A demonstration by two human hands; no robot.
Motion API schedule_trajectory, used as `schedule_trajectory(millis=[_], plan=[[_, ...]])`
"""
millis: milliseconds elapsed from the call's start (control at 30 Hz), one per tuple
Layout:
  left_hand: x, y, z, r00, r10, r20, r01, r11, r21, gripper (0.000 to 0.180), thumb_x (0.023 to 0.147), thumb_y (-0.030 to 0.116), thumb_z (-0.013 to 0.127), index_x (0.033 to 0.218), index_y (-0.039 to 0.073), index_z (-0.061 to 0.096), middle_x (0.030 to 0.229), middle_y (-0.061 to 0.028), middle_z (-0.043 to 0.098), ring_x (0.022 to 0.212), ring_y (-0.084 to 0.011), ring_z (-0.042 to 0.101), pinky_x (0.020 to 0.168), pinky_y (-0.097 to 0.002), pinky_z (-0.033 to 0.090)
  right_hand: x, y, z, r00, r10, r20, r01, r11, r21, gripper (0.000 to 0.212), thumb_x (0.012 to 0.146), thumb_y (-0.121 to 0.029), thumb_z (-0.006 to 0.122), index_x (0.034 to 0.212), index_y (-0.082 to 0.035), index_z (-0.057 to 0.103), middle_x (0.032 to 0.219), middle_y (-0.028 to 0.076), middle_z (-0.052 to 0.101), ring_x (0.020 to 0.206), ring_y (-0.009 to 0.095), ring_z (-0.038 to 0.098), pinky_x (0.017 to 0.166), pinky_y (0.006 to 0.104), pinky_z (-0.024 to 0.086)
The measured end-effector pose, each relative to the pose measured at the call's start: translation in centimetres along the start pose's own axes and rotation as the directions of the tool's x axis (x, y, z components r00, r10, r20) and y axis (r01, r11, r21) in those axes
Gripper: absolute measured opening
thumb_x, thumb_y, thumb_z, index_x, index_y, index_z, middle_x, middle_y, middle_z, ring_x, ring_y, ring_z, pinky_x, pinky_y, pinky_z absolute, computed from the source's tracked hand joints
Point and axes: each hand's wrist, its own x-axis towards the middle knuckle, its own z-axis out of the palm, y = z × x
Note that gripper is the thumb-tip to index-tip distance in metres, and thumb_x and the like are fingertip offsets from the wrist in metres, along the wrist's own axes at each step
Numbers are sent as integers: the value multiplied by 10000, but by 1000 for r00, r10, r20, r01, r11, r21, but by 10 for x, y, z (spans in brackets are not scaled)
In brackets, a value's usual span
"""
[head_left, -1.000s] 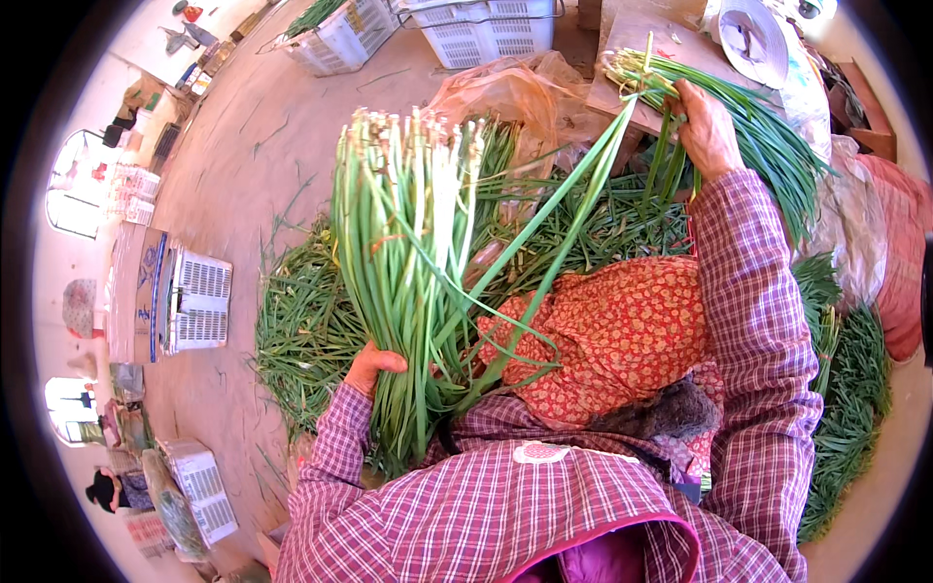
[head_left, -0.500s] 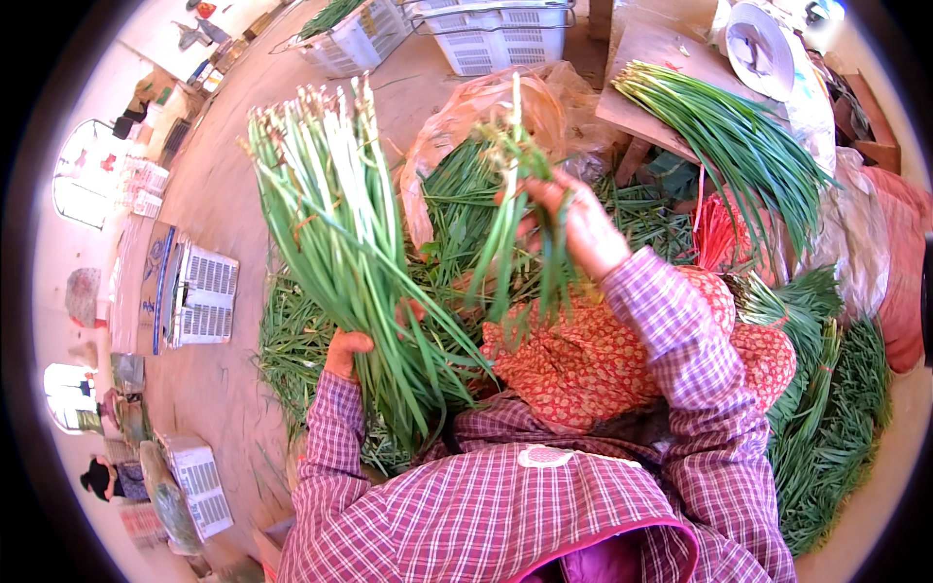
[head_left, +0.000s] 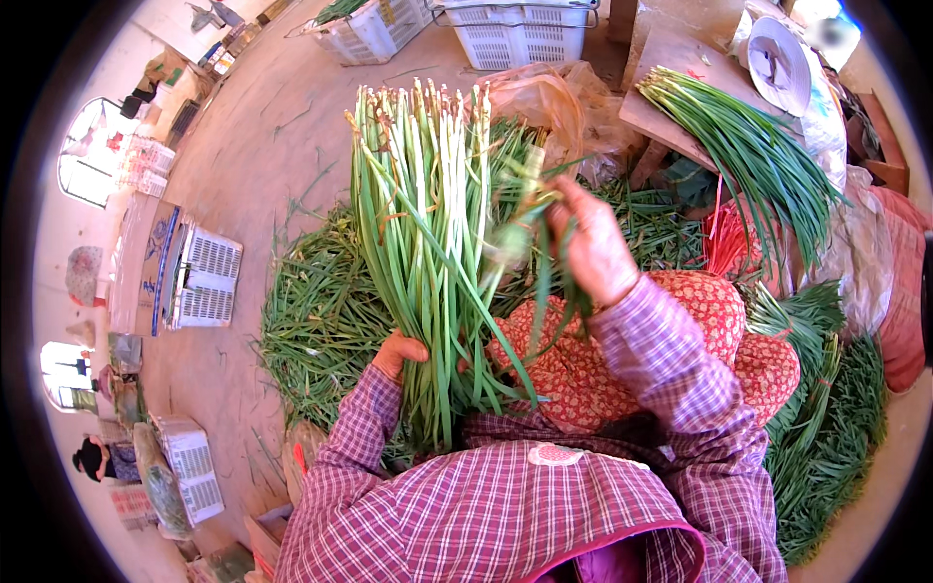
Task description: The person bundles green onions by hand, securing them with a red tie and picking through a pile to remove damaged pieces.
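My left hand (head_left: pixel 398 356) grips a large bunch of garlic chives (head_left: pixel 425 209) around its lower, leafy part. The bunch stands nearly upright, with its pale stem ends on top and its green leaves hanging over my lap. Just to its right, my right hand (head_left: pixel 595 243) is closed, thumb and fingers pinching a few loose chive strands (head_left: pixel 542 209). Those strands are smeared by motion, and some leaves dangle below the hand. Under both hands lies my red flowered apron (head_left: pixel 573 374).
Loose leaves (head_left: pixel 326 301) are heaped on the floor beside an orange plastic bag (head_left: pixel 559 97). Another chive bunch (head_left: pixel 739 146) lies on a low wooden table (head_left: pixel 671 53) at the right. Tied bunches (head_left: pixel 826 447) lie lower right. White crates (head_left: pixel 520 34) stand at the back.
The bunch in my left hand has moved right and become more upright, nearer my right hand. My right hand has come slightly down, and the strands in it have swung lower.
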Motion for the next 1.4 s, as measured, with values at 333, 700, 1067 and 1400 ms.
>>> schedule_trajectory(millis=[333, 700, 1067, 1400], plan=[[-21, 30, 9, 961, 162, -223, -148, 986, 77, 664, 577, 31, 705, 1216, -80, 562, 1048, -235, 650, 832, -386, 660, 673, -543, 531, 55, 39, -112, 947, 176, -269, -109, 963, 248, 270, 991, -251, 522, 1139, -38, 596, 796, -19, 572, 634, 74, 516, 519, 231, 413], [-29, 34, -27, 953, 71, -294, -10, 979, 204, 869, 557, -5, 697, 1382, -60, 428, 1219, -301, 572, 1014, -449, 623, 765, -631, 547, 28, 19, -73, 957, 52, 284, 213, 537, -816, 464, 763, -161, 706, 1211, -151, 588, 1081, 133, 576, 1066, 339, 586, 891, 493, 490], [-22, 23, -54, 944, 56, -325, 91, 903, 421, 737, 575, 67, 800, 1257, -58, 552, 1067, -237, 664, 873, -375, 682, 742, -539, 565, 33, -26, 18, 962, -272, 13, 205, 695, -689, 183, 799, -277, 726, 856, -113, 669, 805, 42, 629, 726, 259, 660, 632, 396, 520], [-15, 28, -9, 934, 32, -355, 115, 915, 387, 755, 531, 43, 727, 1269, -3, 572, 1108, -127, 689, 957, -243, 681, 857, -356, 545, 68, 17, -45, 828, -536, -166, 161, 510, -845, 107, 821, -158, 639, 776, -96, 564, 761, 77, 585, 677, 243, 647, 528, 377, 520]])
